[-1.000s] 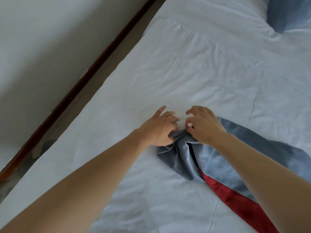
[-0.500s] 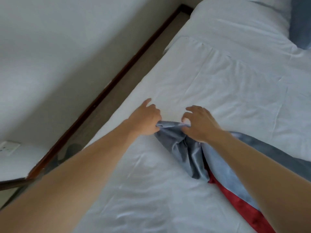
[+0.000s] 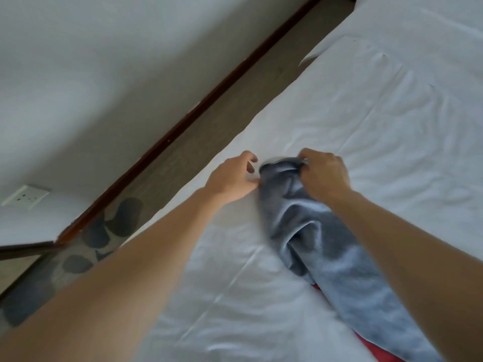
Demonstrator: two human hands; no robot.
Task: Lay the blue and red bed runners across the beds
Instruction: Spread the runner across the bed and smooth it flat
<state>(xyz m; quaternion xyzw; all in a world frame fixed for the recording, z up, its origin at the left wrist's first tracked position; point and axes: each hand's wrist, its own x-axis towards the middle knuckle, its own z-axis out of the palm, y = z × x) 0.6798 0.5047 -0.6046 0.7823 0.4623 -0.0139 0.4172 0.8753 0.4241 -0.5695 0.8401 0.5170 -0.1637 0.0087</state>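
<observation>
A blue-grey bed runner (image 3: 326, 246) with a red strip (image 3: 376, 348) showing at its lower edge lies bunched on the white bed (image 3: 379, 121). It runs from the lower right up to the middle of the view. My right hand (image 3: 324, 176) grips the runner's gathered end from above. My left hand (image 3: 232, 178) is just left of that end, fingers curled, fingertips pinching the runner's left edge. Both hands are close to the bed's left side. The rest of the runner is hidden under my right forearm and past the frame edge.
A narrow strip of brown floor (image 3: 209, 126) separates the bed from a white wall with a dark wooden skirting (image 3: 183, 121). Patterned carpet with dark blobs (image 3: 117, 223) lies lower left. A wall socket (image 3: 24, 195) sits at far left. A white pillow (image 3: 431, 19) is top right.
Both hands have pulled the runner's end across the sheet toward the bed's left side. Less of the red strip shows, and the view has swung left toward the wall.
</observation>
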